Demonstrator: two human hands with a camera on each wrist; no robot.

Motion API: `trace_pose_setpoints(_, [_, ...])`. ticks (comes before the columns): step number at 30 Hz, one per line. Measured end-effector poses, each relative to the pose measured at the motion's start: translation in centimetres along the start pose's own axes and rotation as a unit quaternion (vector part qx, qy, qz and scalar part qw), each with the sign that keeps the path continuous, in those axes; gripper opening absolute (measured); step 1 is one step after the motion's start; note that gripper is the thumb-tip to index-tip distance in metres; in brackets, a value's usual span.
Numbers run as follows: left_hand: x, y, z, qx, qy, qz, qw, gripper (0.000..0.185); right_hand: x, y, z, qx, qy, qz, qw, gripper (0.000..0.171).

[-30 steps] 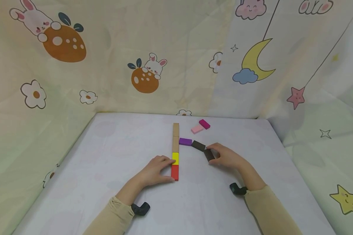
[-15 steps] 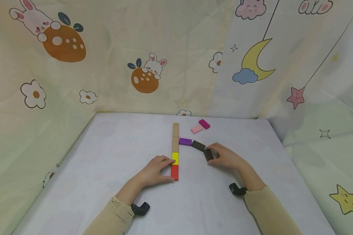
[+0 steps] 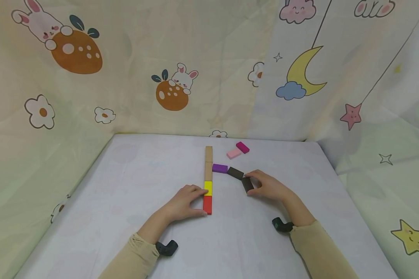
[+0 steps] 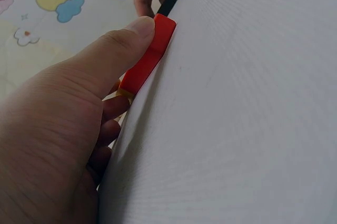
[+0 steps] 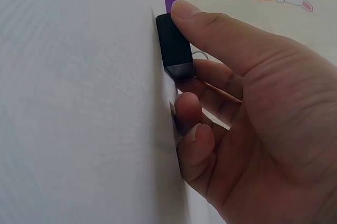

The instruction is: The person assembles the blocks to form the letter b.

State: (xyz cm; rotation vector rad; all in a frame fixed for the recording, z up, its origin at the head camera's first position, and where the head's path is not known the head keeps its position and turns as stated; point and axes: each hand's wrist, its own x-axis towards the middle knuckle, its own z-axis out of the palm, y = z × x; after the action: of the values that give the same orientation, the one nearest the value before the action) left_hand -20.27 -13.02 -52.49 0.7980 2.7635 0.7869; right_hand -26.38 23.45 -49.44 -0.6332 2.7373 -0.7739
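Right wrist view: right hand (image 5: 253, 129) fingers clamp dark block (image 5: 174, 48); left hand (image 4: 63, 145) pinches red block (image 4: 147, 61).

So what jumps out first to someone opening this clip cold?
A straight line of blocks runs up the middle of the white table, tan at the far end, then yellow and red. The left hand pinches the red end, while the right hand grips a dark block just right of the line.

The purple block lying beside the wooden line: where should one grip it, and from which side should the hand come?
Pinch the purple block across its two long side faces, coming from above. It lies flat on the table; its left end meets the tan block and its right end the dark block, so likely only its long sides are free.
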Motion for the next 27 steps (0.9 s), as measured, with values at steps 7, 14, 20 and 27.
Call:
trace_pose_setpoints(7, [-0.02,-0.01,0.01,-0.002,-0.001,-0.002,1.0,0.073,0.0,-0.03,0.01,0.002,0.002,-0.001,1.0,0.068])
trace_pose_setpoints(14, [0.02,0.0,0.02,0.0,-0.001,-0.002,1.0,0.074,0.04,0.08,0.11,-0.001,0.001,0.004,1.0,0.068])
trace_pose_setpoints(20, [-0.01,0.05,-0.02,-0.001,0.002,0.002,1.0,0.073,0.01,0.11,0.08,0.005,0.0,0.003,1.0,0.069])
trace_pose_setpoints(27, [0.0,0.03,-0.03,-0.002,0.002,0.003,1.0,0.073,0.0,0.42,-0.01,0.02,-0.002,0.008,1.0,0.068])
